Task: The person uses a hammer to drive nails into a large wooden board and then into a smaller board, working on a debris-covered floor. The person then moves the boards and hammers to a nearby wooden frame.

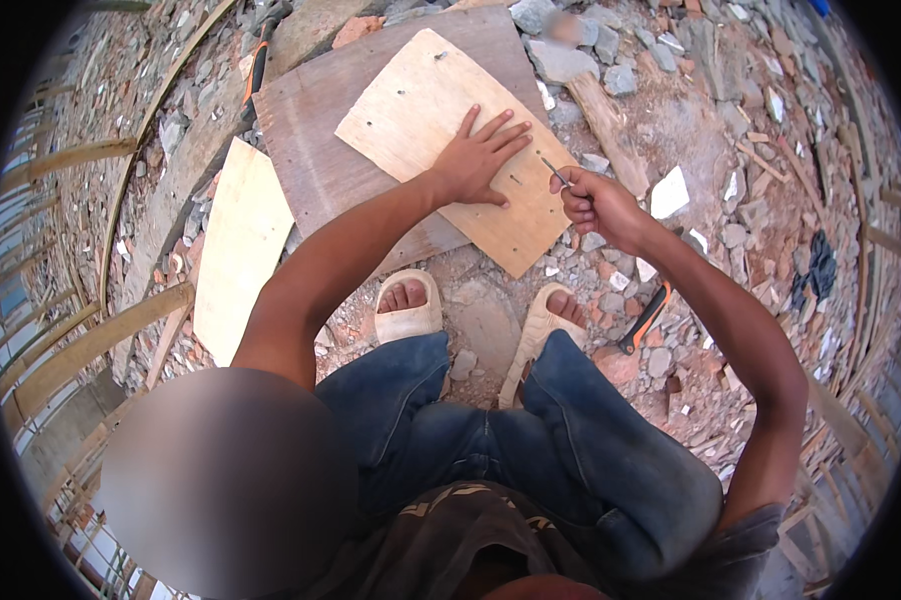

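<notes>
My left hand [482,159] lies flat, fingers spread, on a light plywood piece [413,127] that has several small holes or marks. That piece rests at an angle on a larger, darker plywood sheet [308,150]. Between the thumb and fingers of my right hand [597,206] is a thin metal rod [555,170], perhaps a nail; its far end points at the right edge of the light plywood. Whether the tip touches the wood I cannot tell.
A tool with an orange and black handle [647,319] lies on the rubble by my right foot; a similar handle [256,71] is at the upper left. Another light plywood piece [242,247] lies left. Broken brick, stones and a wood chunk [608,131] surround the sheets.
</notes>
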The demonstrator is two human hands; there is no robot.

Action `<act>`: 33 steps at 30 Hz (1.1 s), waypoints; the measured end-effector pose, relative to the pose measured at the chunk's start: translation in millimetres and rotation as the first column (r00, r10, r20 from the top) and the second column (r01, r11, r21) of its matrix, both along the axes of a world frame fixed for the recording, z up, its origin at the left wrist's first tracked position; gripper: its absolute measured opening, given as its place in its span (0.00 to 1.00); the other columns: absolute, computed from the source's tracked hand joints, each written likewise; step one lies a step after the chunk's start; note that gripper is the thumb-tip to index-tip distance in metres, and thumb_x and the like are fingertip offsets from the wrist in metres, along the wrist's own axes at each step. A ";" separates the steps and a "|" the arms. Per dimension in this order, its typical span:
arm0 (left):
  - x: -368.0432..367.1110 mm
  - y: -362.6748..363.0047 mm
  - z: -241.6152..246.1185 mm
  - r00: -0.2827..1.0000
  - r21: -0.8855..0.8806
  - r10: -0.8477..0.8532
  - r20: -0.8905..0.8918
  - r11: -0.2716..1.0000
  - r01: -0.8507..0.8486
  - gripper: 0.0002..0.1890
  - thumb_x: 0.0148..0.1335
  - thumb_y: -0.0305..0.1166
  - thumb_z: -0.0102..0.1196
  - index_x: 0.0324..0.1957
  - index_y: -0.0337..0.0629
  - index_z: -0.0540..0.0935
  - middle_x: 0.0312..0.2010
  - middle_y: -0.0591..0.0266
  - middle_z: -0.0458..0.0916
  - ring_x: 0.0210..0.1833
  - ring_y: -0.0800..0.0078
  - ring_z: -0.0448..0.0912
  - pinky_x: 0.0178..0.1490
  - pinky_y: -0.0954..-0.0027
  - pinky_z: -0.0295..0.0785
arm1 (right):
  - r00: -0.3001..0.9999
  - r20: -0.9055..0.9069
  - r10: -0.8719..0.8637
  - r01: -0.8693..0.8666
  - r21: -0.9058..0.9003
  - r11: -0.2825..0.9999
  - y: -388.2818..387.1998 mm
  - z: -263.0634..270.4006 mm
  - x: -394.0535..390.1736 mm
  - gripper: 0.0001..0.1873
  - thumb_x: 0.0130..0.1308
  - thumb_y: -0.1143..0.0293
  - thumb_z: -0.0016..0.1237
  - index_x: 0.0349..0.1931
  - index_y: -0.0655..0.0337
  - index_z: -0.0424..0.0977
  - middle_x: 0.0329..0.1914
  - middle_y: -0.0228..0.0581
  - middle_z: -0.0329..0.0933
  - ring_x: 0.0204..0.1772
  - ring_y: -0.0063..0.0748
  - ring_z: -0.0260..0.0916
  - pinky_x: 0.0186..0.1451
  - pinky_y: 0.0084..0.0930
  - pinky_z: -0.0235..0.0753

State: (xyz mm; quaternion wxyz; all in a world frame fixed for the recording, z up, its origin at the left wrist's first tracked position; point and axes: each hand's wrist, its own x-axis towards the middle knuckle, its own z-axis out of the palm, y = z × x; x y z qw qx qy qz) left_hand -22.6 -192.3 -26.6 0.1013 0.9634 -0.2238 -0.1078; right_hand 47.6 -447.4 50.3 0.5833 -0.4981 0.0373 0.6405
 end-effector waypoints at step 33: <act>-2.0 6.3 -4.9 1.000 0.018 -0.019 0.011 1.000 0.019 0.62 0.42 0.68 0.66 0.76 0.49 0.56 0.79 0.66 0.49 0.82 0.60 0.42 0.79 0.33 0.31 | -0.195 0.746 0.637 -0.318 -0.662 0.678 71.8 38.3 -39.3 0.14 0.66 0.61 0.50 0.33 0.63 0.82 0.24 0.53 0.80 0.31 0.51 0.82 0.35 0.45 0.79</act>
